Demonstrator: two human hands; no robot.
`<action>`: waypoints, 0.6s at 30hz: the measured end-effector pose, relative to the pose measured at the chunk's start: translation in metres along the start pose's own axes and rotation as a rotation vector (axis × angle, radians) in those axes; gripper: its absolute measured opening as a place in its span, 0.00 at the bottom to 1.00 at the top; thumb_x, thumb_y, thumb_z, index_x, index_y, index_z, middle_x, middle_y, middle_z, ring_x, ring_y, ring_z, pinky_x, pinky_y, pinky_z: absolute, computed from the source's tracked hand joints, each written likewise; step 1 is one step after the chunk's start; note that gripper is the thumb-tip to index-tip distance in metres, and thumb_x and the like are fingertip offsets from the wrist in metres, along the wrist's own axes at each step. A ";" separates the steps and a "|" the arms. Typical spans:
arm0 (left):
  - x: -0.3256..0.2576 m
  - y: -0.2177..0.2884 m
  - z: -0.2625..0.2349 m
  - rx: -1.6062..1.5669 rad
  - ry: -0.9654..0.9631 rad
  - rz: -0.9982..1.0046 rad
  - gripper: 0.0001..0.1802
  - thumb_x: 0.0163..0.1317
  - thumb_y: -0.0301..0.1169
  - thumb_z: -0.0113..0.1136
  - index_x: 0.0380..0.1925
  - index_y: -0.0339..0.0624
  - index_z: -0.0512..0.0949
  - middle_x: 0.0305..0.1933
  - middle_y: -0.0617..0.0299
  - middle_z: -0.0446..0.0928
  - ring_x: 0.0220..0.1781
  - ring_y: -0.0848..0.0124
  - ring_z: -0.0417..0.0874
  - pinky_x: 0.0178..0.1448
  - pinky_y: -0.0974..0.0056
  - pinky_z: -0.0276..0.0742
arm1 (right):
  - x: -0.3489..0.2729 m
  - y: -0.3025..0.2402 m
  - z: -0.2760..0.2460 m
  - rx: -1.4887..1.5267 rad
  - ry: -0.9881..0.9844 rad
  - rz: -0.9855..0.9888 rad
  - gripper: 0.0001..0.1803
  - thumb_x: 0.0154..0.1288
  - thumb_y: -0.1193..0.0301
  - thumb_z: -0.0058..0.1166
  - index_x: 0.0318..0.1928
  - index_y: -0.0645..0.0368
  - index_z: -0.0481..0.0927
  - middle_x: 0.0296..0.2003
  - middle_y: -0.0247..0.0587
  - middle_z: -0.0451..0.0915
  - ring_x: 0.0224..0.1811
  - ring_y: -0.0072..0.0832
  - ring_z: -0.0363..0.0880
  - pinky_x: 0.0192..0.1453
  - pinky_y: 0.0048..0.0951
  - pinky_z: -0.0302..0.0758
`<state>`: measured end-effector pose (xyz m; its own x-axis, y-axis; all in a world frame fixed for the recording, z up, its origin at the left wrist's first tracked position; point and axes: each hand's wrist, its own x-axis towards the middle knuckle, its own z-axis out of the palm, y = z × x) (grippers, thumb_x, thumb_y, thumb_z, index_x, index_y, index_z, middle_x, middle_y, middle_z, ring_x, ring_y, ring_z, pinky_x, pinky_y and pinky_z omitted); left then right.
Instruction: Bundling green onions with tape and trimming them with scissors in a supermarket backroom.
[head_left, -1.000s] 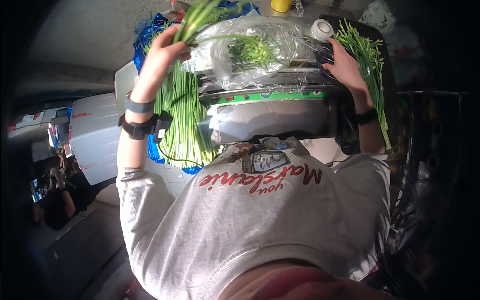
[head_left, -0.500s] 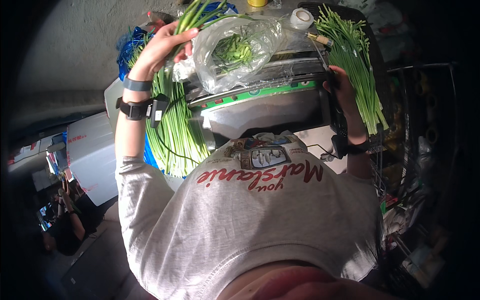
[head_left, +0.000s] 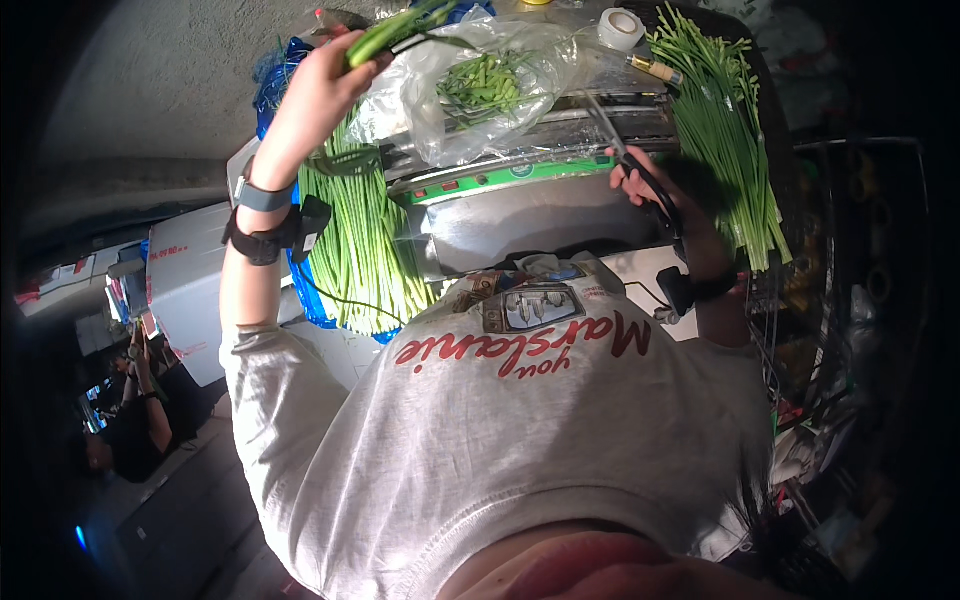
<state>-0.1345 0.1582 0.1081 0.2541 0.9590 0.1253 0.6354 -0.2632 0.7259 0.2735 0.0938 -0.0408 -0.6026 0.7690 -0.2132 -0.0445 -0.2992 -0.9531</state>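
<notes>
My left hand (head_left: 318,92) is raised and shut on a small bunch of long green stalks (head_left: 400,25) at the left edge of a clear plastic bag (head_left: 470,85). The bag holds cut green stalks and lies on top of a metal machine (head_left: 520,205) with a green strip along its front. My right hand (head_left: 650,190) grips a thin black lever (head_left: 625,160) at the machine's right side. A black band sits on each wrist.
A heap of long green stalks (head_left: 360,250) lies on blue plastic left of the machine, and another heap (head_left: 725,130) lies to its right. A roll of tape (head_left: 620,25) stands behind the bag. A white box (head_left: 185,280), another person (head_left: 130,420) and a wire rack (head_left: 850,250) surround the spot.
My right hand has come off the bag's right end and moved down to the black lever. My left hand still holds the bunch up at the bag's left edge.
</notes>
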 end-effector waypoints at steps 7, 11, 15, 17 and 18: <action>0.019 0.039 -0.123 0.323 0.092 -0.413 0.14 0.60 0.43 0.57 0.34 0.45 0.76 0.15 0.76 0.58 0.13 0.86 0.52 0.15 0.75 0.45 | -0.009 0.006 -0.012 -0.030 -0.127 0.135 0.35 0.68 0.45 0.35 0.62 0.62 0.59 0.35 0.34 0.70 0.27 0.14 0.60 0.33 0.16 0.60; -0.002 0.091 -0.154 0.239 0.068 -0.397 0.14 0.62 0.41 0.55 0.41 0.44 0.76 0.17 0.76 0.63 0.13 0.87 0.56 0.15 0.78 0.46 | 0.001 0.021 -0.028 0.069 -0.176 0.115 0.26 0.68 0.51 0.41 0.56 0.57 0.64 0.35 0.34 0.71 0.26 0.12 0.61 0.31 0.14 0.62; 0.008 0.069 -0.061 -0.009 0.035 -0.229 0.11 0.62 0.34 0.54 0.40 0.39 0.75 0.32 0.66 0.78 0.27 0.82 0.70 0.33 0.78 0.64 | 0.015 0.027 -0.028 0.167 -0.196 0.133 0.28 0.68 0.50 0.41 0.57 0.58 0.63 0.36 0.34 0.72 0.27 0.12 0.62 0.30 0.13 0.63; 0.028 0.028 0.001 -0.290 -0.062 -0.210 0.10 0.63 0.32 0.53 0.40 0.38 0.73 0.31 0.65 0.77 0.27 0.80 0.70 0.36 0.75 0.68 | 0.018 0.026 -0.027 0.135 -0.148 0.109 0.29 0.68 0.49 0.40 0.58 0.58 0.62 0.37 0.35 0.73 0.28 0.12 0.63 0.30 0.12 0.63; 0.032 0.019 0.031 -0.379 -0.112 -0.226 0.10 0.63 0.32 0.53 0.41 0.39 0.72 0.30 0.66 0.77 0.26 0.81 0.70 0.33 0.76 0.67 | 0.019 0.025 -0.029 0.121 -0.147 0.111 0.30 0.68 0.49 0.40 0.59 0.58 0.62 0.37 0.34 0.72 0.29 0.12 0.63 0.30 0.12 0.63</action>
<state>-0.0918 0.1804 0.1050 0.2303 0.9652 -0.1238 0.3773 0.0287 0.9257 0.2837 0.1172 -0.0746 -0.7185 0.6396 -0.2734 -0.0613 -0.4497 -0.8911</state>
